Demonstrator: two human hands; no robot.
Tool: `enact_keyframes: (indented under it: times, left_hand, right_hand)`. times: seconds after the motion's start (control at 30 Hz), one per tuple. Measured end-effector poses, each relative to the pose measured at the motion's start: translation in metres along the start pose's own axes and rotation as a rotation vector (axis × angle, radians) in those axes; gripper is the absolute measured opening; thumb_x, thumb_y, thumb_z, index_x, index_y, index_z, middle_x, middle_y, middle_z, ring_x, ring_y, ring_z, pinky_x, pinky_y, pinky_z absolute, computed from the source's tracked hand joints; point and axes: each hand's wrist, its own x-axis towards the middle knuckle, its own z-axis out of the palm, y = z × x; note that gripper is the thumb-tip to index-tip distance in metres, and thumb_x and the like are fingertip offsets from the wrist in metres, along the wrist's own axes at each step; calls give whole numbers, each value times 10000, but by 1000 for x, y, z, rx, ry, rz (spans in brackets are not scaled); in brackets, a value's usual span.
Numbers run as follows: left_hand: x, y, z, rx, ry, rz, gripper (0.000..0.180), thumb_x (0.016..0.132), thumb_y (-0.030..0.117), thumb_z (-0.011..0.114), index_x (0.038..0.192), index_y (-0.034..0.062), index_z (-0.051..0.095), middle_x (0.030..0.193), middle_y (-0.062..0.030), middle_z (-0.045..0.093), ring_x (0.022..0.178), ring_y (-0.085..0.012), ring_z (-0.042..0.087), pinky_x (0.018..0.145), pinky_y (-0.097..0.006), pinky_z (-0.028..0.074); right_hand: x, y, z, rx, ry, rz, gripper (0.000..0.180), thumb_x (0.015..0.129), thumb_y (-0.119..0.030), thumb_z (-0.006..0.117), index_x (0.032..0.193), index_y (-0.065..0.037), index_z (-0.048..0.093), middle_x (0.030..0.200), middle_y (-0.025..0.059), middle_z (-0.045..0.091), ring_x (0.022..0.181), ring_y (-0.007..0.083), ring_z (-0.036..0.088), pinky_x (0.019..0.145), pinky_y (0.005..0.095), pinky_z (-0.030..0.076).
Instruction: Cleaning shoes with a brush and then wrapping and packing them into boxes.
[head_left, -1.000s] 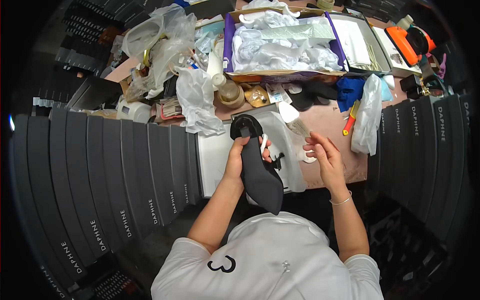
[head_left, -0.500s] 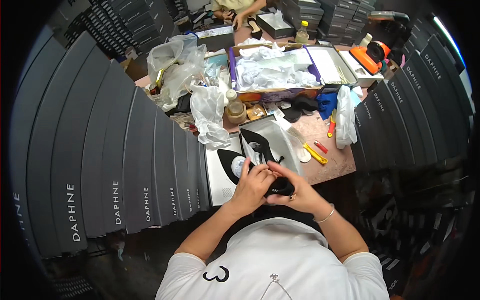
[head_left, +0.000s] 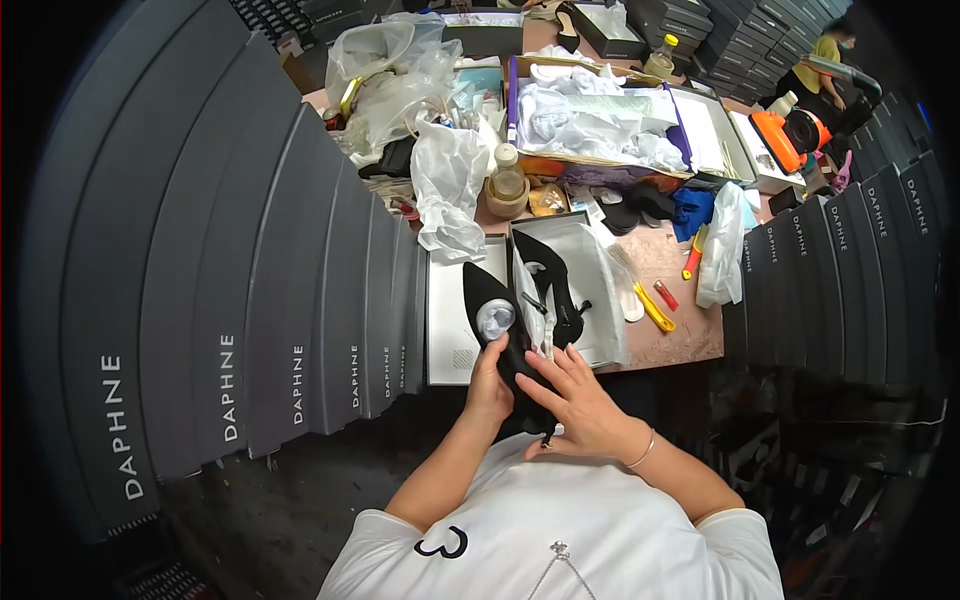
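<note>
One black pointed shoe (head_left: 513, 356) is held before the chest, toe over a white panel (head_left: 445, 325) | gripped by left hand (head_left: 489, 385), fingers partly hidden; right hand (head_left: 585, 410) spread across rear | judged light, firm, easily scuffed; best held by the sides

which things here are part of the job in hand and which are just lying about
Likely in use:
black shoe in the left hand, right hand against it
second shoe
open shoebox

Apparently lying about:
red lighter
yellow-handled brush
blue cloth
orange device
</note>
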Motion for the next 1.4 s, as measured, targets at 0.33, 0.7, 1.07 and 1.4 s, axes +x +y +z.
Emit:
enact_keyframes:
  times: [0.33, 0.7, 1.07, 1.4]
  left_hand:
    - [-13, 9, 8, -27, -7, -6, 417, 953, 416, 536, 1126, 36, 544, 950, -95, 630, 846, -209, 630, 771, -346, 537]
    - [16, 5, 12, -68, 95, -158, 256, 925, 181, 618, 1143, 60, 563, 1033, -57, 625, 921, -178, 613, 796, -337, 517]
    - [125, 107, -12, 1903, 440, 1053, 652, 821, 14, 605, 1423, 35, 355, 1383, -203, 397, 1273, -396, 391, 1050, -466, 347]
    - [223, 159, -30, 2629, 492, 755, 568, 823, 52, 568, 1364, 177, 450, 1091, -100, 557, 990, -281, 568, 722, -426, 510]
  right_hand:
    - [24, 16, -14, 3, -340, -144, 884, 783, -713, 540, 1358, -45, 473, 1264, 180, 538, 1108, 328, 551, 1021, 501, 323]
    - [25, 31, 2, 402, -1, 229, 834, 658, -375, 853, 1353, -98, 484, 1448, 291, 322, 1226, 443, 488, 1014, 430, 437]
    - [-61, 97, -20, 884, 324, 528, 512, 624, -264, 869, 996, 27, 669, 1131, 178, 607, 942, 212, 620, 854, 305, 486]
    - [-58, 124, -27, 1017, 340, 339, 648, 607, -400, 890, 1034, 29, 659, 1167, 195, 606, 984, 251, 623, 866, 320, 490]
